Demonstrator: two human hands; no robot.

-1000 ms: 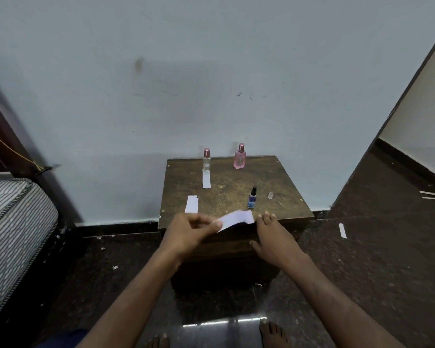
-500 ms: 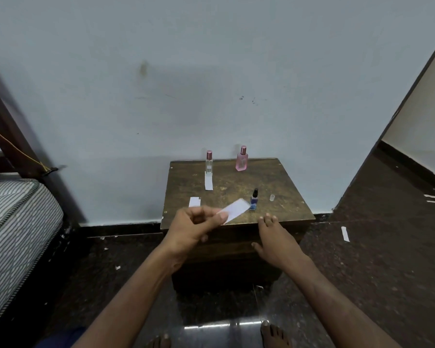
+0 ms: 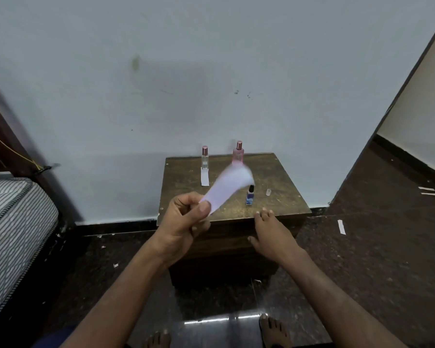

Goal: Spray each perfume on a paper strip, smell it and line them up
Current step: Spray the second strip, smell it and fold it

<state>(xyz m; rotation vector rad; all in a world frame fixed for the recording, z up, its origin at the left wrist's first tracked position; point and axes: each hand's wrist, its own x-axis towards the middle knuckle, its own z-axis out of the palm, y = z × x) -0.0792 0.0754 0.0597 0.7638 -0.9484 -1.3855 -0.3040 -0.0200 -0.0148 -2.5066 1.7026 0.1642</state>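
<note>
My left hand (image 3: 183,222) pinches the near end of a white paper strip (image 3: 227,187), raised and motion-blurred above the small wooden table (image 3: 274,172). My right hand (image 3: 271,234) rests with straight fingers on the table's front edge. Just beyond that hand stands a small blue bottle (image 3: 250,195) with a dark top, and its clear cap (image 3: 268,192) lies to the right of it. At the back stand a clear bottle (image 3: 205,158) and a pink bottle (image 3: 238,153), both with pink caps. Another paper strip (image 3: 204,177) lies in front of the clear bottle.
The table stands against a pale wall. A striped mattress (image 3: 15,222) and a dark bed frame are at the left. Loose paper strips (image 3: 341,226) lie on the dark floor at the right, by a doorway. My bare feet (image 3: 274,332) show at the bottom.
My left hand has lifted the paper strip up and back towards me, its free end swinging upward. The right hand has stayed on the table edge.
</note>
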